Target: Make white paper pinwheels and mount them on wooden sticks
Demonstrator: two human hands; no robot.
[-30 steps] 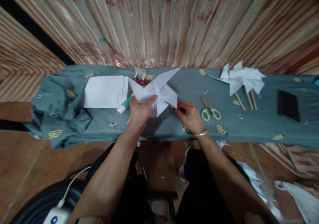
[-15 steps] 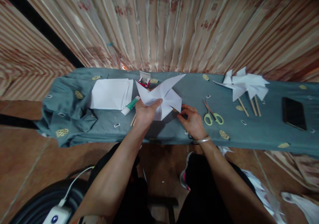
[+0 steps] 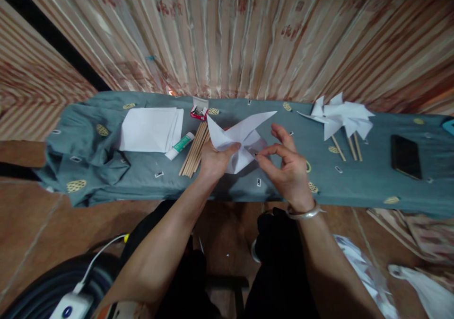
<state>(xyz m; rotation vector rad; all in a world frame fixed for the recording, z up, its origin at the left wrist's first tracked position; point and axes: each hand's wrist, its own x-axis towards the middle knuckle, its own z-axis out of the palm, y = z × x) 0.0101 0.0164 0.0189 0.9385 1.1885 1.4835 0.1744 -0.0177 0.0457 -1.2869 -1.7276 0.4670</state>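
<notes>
1 paper pinwheel (image 3: 241,137), white, held above the middle of the table (image 3: 369,186) and tilted. Left hand (image 3: 216,160): grip closed on the pinwheel's lower left, thumb on top. Right hand (image 3: 287,167): thumb and forefinger pinched together at the pinwheel's right edge, other fingers spread; whether anything small sits in the pinch cannot be told. 1 metal bangle (image 3: 305,212) on the right wrist.

Just left of the left hand: 1 bundle of wooden sticks (image 3: 193,155) lying on the table, 1 glue tube (image 3: 180,146) beside it, then 1 stack of white paper (image 3: 151,129). Behind the sticks: 1 small open box (image 3: 198,110), red. Scissors, mostly hidden behind the right hand. Further right: 1 cluster of finished pinwheels (image 3: 340,118) on sticks, then 1 black phone (image 3: 406,157). Table covered with a grey-blue patterned cloth (image 3: 88,158).
</notes>
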